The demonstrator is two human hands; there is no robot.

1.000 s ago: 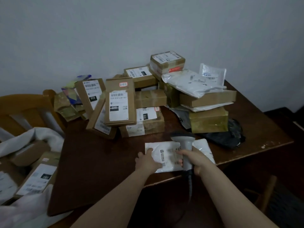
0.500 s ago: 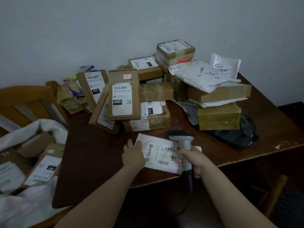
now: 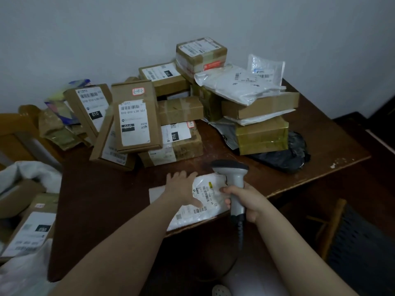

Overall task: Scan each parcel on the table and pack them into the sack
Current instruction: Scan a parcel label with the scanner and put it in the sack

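Your left grip (image 3: 181, 189) lies flat with straight fingers, pressing a white mailer (image 3: 210, 192) on the desk (image 3: 102, 199), just left of the scanner (image 3: 232, 168). The mailer is crinkled, glossy plastic with its barcode label facing up. Your right grip (image 3: 250, 201) is clenched round the scanner's handle.

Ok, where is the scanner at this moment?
Head view, centre-right: the scanner stands upright in the right hand at the near table edge, right of the white mailer under the left hand.
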